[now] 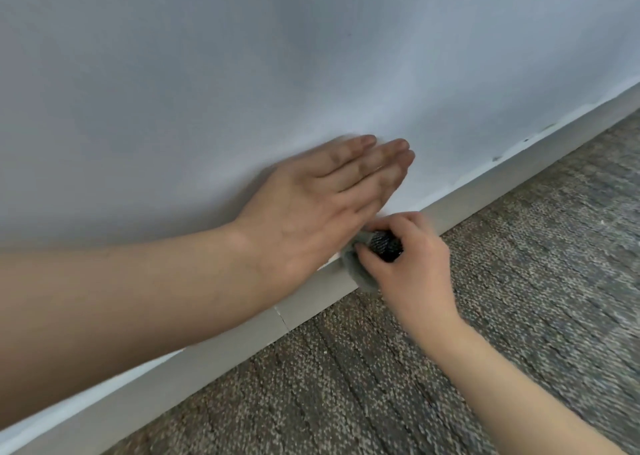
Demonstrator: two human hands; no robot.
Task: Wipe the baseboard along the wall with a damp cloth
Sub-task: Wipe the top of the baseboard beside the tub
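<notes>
- the baseboard [311, 300] is a plain pale grey strip with one thin joint line and chipped paint along its top edge.
- it runs long and straight, slanting from lower left to upper right, between wall [242, 73] and carpet [485, 316].
- a bunched grey cloth [386, 245] with a dark patch sits against the baseboard.
- the right hand [412, 267] grips the cloth with curled fingers.
- the left hand [311, 205] lies flat on the wall just above the baseboard, fingers straight, holding nothing.
</notes>
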